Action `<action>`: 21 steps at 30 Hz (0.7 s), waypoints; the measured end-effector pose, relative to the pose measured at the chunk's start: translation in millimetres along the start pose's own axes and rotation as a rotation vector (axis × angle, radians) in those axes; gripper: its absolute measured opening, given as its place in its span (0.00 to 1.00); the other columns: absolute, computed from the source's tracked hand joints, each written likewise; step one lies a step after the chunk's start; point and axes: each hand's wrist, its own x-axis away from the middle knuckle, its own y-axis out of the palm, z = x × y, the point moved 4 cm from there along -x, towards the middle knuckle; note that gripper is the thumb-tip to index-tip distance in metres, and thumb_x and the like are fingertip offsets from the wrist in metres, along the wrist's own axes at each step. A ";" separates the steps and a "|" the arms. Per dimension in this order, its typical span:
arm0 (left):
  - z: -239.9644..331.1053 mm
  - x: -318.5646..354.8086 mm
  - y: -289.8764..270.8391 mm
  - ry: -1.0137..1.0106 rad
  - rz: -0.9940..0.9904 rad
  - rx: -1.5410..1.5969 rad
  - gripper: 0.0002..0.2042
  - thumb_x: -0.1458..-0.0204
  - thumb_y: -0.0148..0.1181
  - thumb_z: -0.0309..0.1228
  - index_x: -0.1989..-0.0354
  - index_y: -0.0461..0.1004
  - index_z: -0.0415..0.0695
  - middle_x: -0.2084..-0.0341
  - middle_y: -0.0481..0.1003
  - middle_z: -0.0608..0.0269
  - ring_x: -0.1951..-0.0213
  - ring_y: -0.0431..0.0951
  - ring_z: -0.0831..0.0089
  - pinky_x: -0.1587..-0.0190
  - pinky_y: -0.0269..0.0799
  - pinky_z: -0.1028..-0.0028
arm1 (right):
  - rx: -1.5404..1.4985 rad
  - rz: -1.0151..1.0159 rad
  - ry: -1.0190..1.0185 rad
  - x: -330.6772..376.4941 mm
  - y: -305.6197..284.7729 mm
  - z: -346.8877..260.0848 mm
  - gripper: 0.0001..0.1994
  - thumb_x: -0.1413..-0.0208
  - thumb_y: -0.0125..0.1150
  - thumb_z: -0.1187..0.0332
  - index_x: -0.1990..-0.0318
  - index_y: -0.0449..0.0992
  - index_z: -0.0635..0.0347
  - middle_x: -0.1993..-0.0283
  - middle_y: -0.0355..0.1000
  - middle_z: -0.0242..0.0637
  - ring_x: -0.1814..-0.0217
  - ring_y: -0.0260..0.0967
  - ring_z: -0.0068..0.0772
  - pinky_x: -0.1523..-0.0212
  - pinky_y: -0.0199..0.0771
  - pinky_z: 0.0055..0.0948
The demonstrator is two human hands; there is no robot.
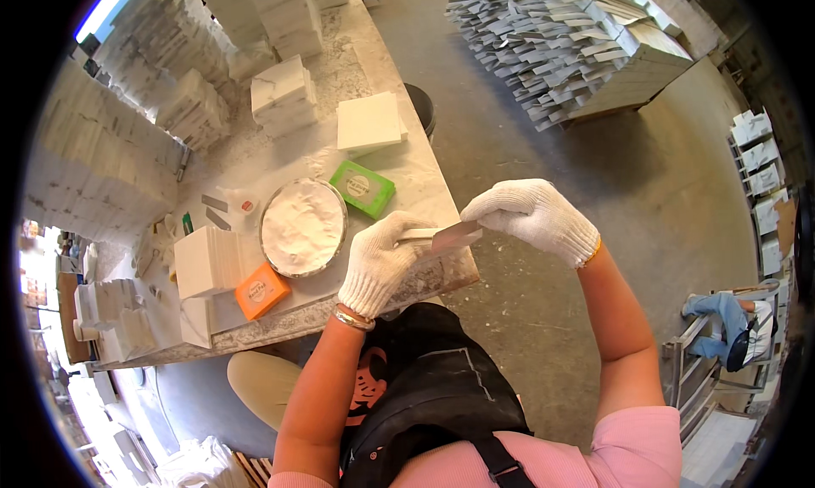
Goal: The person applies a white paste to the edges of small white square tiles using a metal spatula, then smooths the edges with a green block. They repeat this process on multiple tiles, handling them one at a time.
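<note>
Left hand (379, 263), gloved, is gripping a putty knife (441, 235) mid-frame over the table (424, 182) edge. Right hand (531, 216) is pinching its blade tip. Round bowl (303, 227) of white paste is sitting left of them.

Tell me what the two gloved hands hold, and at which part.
Both hold one flat metal blade: the left hand grips its left end, the right hand pinches its right end.

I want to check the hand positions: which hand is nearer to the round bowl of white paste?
Left. The left hand is just right of the round bowl of white paste; the right hand is farther right, beyond the table's edge.
</note>
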 end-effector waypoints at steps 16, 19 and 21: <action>-2.9 -1.4 -0.5 0.089 0.004 -0.078 0.13 0.50 0.71 0.23 0.55 0.80 0.37 0.64 0.83 0.60 0.60 0.82 0.77 0.54 0.77 0.75 | -0.002 0.086 0.004 -1.9 9.2 0.0 0.09 0.42 0.65 0.75 0.55 0.84 0.62 0.57 0.83 0.41 0.57 0.80 0.35 0.52 0.79 0.31; -7.6 -1.2 0.2 0.085 0.025 -0.057 0.13 0.50 0.70 0.23 0.56 0.80 0.37 0.64 0.84 0.60 0.60 0.83 0.76 0.54 0.77 0.75 | -0.002 0.049 0.035 -1.4 8.3 -1.5 0.09 0.43 0.65 0.76 0.55 0.84 0.62 0.57 0.83 0.41 0.57 0.80 0.35 0.52 0.79 0.31; -9.4 -0.6 -0.4 0.079 0.043 -0.051 0.13 0.50 0.70 0.23 0.56 0.80 0.37 0.64 0.84 0.60 0.60 0.83 0.76 0.55 0.78 0.74 | 0.000 0.052 0.035 -0.5 9.4 -2.4 0.09 0.42 0.65 0.76 0.55 0.84 0.62 0.57 0.83 0.41 0.57 0.80 0.35 0.52 0.79 0.31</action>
